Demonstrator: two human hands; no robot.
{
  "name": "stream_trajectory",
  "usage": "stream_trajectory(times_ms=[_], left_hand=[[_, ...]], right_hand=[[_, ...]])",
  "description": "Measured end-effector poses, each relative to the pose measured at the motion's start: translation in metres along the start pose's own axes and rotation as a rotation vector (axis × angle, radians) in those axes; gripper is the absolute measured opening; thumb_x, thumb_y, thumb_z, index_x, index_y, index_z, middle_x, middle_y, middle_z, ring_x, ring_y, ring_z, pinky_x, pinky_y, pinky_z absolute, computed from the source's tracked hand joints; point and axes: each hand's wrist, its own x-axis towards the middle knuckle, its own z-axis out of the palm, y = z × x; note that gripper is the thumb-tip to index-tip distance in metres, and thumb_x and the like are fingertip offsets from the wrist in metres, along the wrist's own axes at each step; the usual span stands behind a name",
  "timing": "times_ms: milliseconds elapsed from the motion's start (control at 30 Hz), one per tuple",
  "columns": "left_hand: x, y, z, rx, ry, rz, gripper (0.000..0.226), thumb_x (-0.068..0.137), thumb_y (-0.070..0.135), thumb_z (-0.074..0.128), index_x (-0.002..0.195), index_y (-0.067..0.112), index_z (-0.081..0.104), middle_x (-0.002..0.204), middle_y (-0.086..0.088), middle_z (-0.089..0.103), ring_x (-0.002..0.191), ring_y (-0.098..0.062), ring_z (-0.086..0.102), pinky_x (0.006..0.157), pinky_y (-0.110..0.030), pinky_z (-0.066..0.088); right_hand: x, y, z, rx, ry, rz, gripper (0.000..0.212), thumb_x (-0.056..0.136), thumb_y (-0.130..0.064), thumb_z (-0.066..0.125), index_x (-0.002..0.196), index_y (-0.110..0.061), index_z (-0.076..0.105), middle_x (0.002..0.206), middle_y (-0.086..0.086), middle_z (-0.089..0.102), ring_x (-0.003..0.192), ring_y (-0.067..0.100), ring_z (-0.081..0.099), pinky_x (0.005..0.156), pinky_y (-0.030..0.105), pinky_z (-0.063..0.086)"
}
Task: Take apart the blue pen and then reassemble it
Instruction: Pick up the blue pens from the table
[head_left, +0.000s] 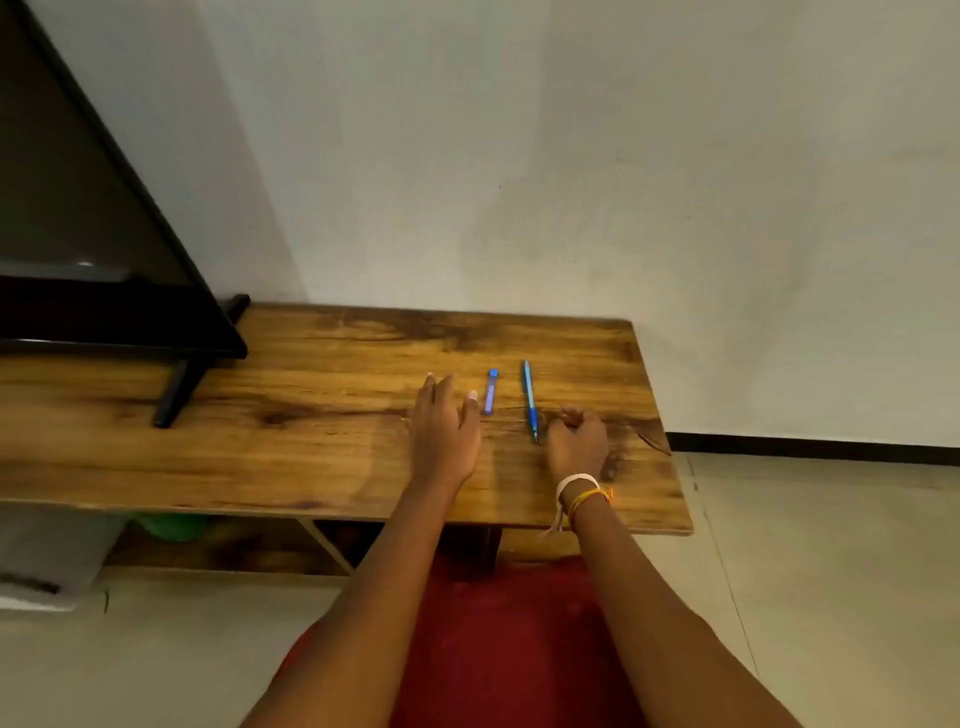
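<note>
A slim blue pen (529, 400) lies whole on the wooden table (322, 431), its tip pointing toward me. Left of it rests a short blue and violet tube (490, 393) with a blue cap. My left hand (443, 428) lies flat on the table, fingers spread, its thumb tip just left of the tube and holding nothing. My right hand (577, 440) rests just right of the pen's tip end, fingers loosely curled, nothing visibly in it. A white band and orange threads circle that wrist.
A black monitor (88, 218) on a black stand occupies the table's left end. A white wall rises behind the table. The table's right edge lies close to my right hand. Below the tabletop, a shelf holds something green (171, 526).
</note>
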Motion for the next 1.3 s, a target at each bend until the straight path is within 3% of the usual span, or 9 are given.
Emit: stream_trajectory(times_ms=[300, 500, 600, 733, 833, 933, 1000, 1167, 1300], left_hand=[[0.025, -0.030, 0.045, 0.257, 0.205, 0.040, 0.037, 0.097, 0.040, 0.039, 0.125, 0.024, 0.058, 0.145, 0.000, 0.046, 0.140, -0.018, 0.031, 0.110, -0.049, 0.014], [0.052, -0.029, 0.048, 0.205, 0.313, -0.005, 0.033, 0.096, 0.039, 0.040, 0.115, 0.025, 0.064, 0.131, 0.005, 0.055, 0.129, -0.019, 0.038, 0.100, -0.044, 0.023], [0.055, -0.029, 0.046, 0.176, 0.298, -0.027, 0.031, 0.095, 0.038, 0.041, 0.110, 0.025, 0.065, 0.127, 0.004, 0.054, 0.127, -0.019, 0.037, 0.098, -0.043, 0.022], [0.063, -0.029, 0.041, 0.141, 0.275, -0.028, 0.027, 0.094, 0.037, 0.045, 0.107, 0.024, 0.066, 0.125, 0.004, 0.054, 0.124, -0.019, 0.038, 0.092, -0.038, 0.019], [0.065, -0.032, 0.036, 0.038, 0.282, -0.043, 0.021, 0.091, 0.032, 0.051, 0.104, 0.026, 0.067, 0.120, 0.005, 0.059, 0.119, -0.018, 0.044, 0.090, -0.034, 0.019], [0.064, -0.033, 0.030, -0.182, 0.322, 0.005, 0.018, 0.091, 0.020, 0.056, 0.102, 0.018, 0.069, 0.106, 0.001, 0.066, 0.102, -0.018, 0.057, 0.093, -0.037, 0.043], [0.062, -0.031, 0.026, -0.355, 0.317, 0.025, 0.016, 0.091, 0.013, 0.056, 0.100, 0.011, 0.069, 0.092, 0.002, 0.067, 0.084, -0.012, 0.062, 0.077, -0.028, 0.054], [0.058, -0.018, 0.027, -0.724, 0.145, -0.031, 0.006, 0.090, 0.013, 0.061, 0.092, 0.017, 0.065, 0.062, 0.001, 0.064, 0.044, -0.003, 0.051, 0.041, -0.018, 0.039], [0.054, -0.010, 0.029, -0.939, -0.039, -0.127, 0.007, 0.089, 0.019, 0.065, 0.084, 0.015, 0.064, 0.055, 0.002, 0.063, 0.037, -0.007, 0.044, 0.034, -0.018, 0.032]], right_hand=[[0.038, 0.010, 0.025, -0.151, 0.126, -0.187, 0.010, 0.084, -0.013, 0.057, 0.087, -0.013, 0.066, 0.090, 0.001, 0.064, 0.090, 0.021, 0.060, 0.080, 0.029, 0.046], [0.046, 0.011, 0.034, -0.501, 0.016, -0.390, 0.030, 0.084, -0.039, 0.061, 0.099, -0.013, 0.066, 0.099, 0.006, 0.067, 0.097, 0.024, 0.059, 0.082, 0.035, 0.046], [0.048, 0.005, 0.029, -0.566, -0.048, -0.380, 0.025, 0.081, -0.036, 0.064, 0.096, -0.016, 0.067, 0.094, 0.002, 0.070, 0.093, 0.022, 0.063, 0.078, 0.031, 0.047], [0.051, -0.007, 0.024, -0.410, -0.076, -0.208, 0.012, 0.075, -0.030, 0.070, 0.077, -0.019, 0.072, 0.074, -0.001, 0.071, 0.080, 0.021, 0.068, 0.077, 0.033, 0.054], [0.053, -0.015, 0.024, 0.112, -0.109, 0.083, 0.015, 0.075, -0.018, 0.075, 0.065, -0.015, 0.065, 0.063, 0.002, 0.064, 0.062, 0.020, 0.066, 0.058, 0.033, 0.057], [0.047, -0.020, 0.029, 0.647, -0.284, 0.310, 0.010, 0.083, -0.007, 0.068, 0.076, -0.009, 0.061, 0.067, 0.005, 0.061, 0.048, 0.010, 0.062, 0.044, 0.019, 0.051], [0.042, -0.022, 0.031, 0.798, -0.336, 0.338, 0.010, 0.086, -0.003, 0.063, 0.078, -0.008, 0.060, 0.074, 0.008, 0.061, 0.052, 0.010, 0.065, 0.049, 0.018, 0.054], [0.032, -0.024, 0.038, 0.858, -0.402, 0.259, 0.008, 0.086, 0.000, 0.063, 0.085, -0.008, 0.059, 0.079, 0.009, 0.068, 0.068, 0.014, 0.070, 0.059, 0.022, 0.058], [0.023, -0.023, 0.041, 0.687, -0.463, 0.154, 0.013, 0.083, -0.005, 0.068, 0.095, -0.006, 0.062, 0.094, 0.017, 0.068, 0.084, 0.026, 0.068, 0.067, 0.033, 0.059]])
